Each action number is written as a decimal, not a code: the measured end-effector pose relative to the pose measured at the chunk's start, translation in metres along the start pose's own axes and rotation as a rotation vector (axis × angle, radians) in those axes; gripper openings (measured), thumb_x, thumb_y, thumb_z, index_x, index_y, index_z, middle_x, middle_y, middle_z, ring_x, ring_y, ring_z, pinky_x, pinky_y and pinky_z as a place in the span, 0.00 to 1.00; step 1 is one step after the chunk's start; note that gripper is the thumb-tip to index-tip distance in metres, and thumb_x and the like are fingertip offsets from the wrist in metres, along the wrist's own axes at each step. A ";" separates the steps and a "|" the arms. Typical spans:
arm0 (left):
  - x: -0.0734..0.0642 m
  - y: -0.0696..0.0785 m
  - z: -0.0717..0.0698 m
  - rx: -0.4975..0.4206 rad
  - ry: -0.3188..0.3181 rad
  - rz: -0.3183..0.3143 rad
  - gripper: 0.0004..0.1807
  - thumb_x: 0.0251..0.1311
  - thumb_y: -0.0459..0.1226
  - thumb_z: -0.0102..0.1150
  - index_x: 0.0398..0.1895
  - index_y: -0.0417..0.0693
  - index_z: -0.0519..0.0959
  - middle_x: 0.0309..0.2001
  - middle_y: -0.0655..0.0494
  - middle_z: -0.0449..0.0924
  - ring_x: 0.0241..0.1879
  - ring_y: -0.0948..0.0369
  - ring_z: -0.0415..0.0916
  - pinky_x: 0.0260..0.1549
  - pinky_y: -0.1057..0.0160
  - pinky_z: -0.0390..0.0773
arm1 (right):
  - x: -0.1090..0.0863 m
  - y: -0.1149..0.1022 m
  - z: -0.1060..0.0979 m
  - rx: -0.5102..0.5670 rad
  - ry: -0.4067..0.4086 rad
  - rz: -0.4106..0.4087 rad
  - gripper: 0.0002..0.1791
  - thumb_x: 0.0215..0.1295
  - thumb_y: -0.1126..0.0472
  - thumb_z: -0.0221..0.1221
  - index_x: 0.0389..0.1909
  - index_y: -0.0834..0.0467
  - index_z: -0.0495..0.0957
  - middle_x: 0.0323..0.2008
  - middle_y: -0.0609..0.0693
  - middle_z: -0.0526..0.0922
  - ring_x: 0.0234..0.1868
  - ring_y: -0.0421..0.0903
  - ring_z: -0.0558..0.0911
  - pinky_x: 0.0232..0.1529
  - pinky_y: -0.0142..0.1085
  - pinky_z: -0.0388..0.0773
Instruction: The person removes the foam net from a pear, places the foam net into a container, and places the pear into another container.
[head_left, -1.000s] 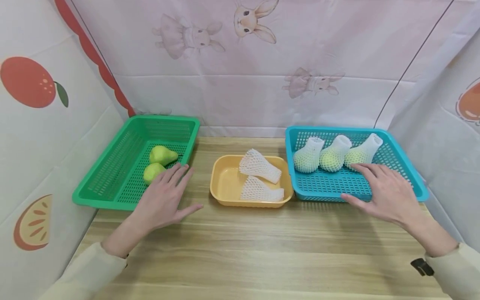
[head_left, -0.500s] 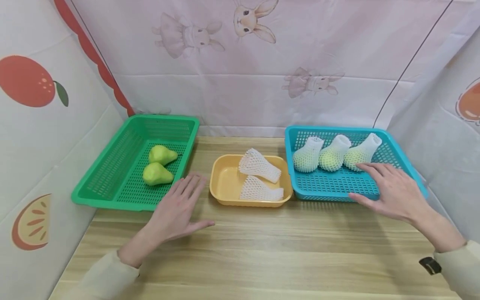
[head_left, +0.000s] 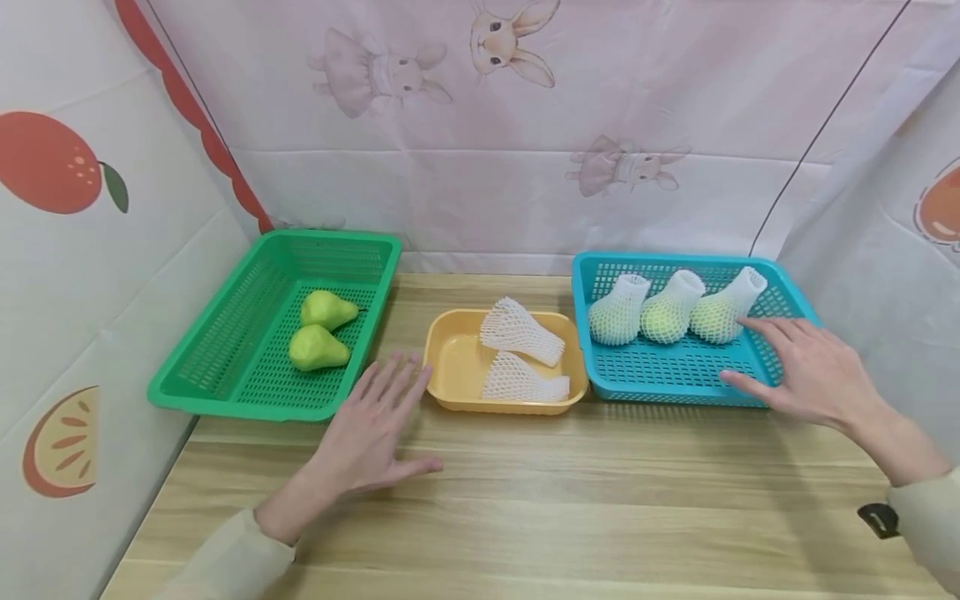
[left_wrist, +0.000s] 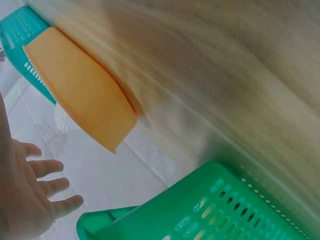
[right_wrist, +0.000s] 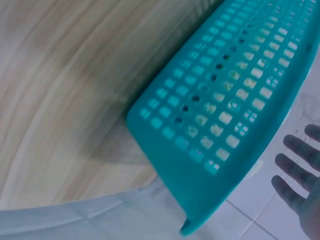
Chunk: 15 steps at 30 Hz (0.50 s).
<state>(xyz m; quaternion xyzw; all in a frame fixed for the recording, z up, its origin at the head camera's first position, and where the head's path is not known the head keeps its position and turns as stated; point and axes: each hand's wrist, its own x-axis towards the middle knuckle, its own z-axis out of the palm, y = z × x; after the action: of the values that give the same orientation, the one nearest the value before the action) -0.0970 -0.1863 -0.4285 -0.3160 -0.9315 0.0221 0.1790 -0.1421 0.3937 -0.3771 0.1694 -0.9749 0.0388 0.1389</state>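
My left hand (head_left: 372, 433) hovers between the green basket (head_left: 225, 406) and the yellow tray (head_left: 438, 358), fingers spread and holding nothing. Two green pears (head_left: 318, 347) lie in the green basket. Inside the tray are two white foam net sleeves (head_left: 519, 332), both flat and unfilled. Over the right front part of the blue basket (head_left: 660, 392) is my right hand (head_left: 817, 375), its fingers extended and nothing in its grasp. Three pears in foam nets (head_left: 667, 312) stand in a row along the back of that basket; the right hand's fingertips overlap the rightmost one in the head view.
All three containers rest on a wood-grain table (head_left: 510, 508), side by side near its back edge. A printed cloth wall (head_left: 480, 208) rises behind, with more cloth panels at left and right. A dark band (head_left: 877, 520) shows at the right sleeve.
From over the green basket's edge, my left hand has drifted right toward the tray, uncovering the front pear. My right hand has shifted a little rightward. Pears and nets have stayed put.
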 end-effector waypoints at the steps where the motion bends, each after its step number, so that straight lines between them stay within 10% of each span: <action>1: 0.000 0.001 0.001 -0.004 -0.005 0.002 0.66 0.59 0.84 0.27 0.83 0.43 0.58 0.83 0.39 0.56 0.83 0.40 0.56 0.81 0.38 0.60 | 0.001 0.002 0.000 -0.010 -0.013 0.008 0.48 0.51 0.35 0.73 0.68 0.60 0.76 0.62 0.71 0.80 0.63 0.73 0.77 0.51 0.71 0.77; 6: -0.002 0.002 0.004 0.011 -0.022 0.018 0.67 0.54 0.84 0.43 0.84 0.44 0.56 0.83 0.39 0.57 0.84 0.41 0.54 0.79 0.37 0.62 | 0.005 0.013 0.002 -0.067 -0.085 0.035 0.50 0.53 0.32 0.72 0.70 0.61 0.74 0.64 0.72 0.78 0.63 0.74 0.76 0.53 0.71 0.77; 15: -0.005 0.006 0.010 0.003 -0.012 0.029 0.67 0.57 0.85 0.34 0.83 0.43 0.57 0.82 0.39 0.58 0.83 0.41 0.56 0.78 0.36 0.65 | 0.017 0.032 0.001 -0.107 -0.149 0.025 0.51 0.56 0.31 0.70 0.69 0.65 0.74 0.63 0.73 0.78 0.60 0.75 0.78 0.49 0.70 0.79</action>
<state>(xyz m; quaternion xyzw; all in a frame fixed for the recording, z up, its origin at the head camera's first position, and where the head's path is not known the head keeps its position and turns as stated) -0.0935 -0.1836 -0.4398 -0.3290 -0.9278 0.0278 0.1735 -0.1682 0.4180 -0.3740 0.1520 -0.9853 -0.0242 0.0745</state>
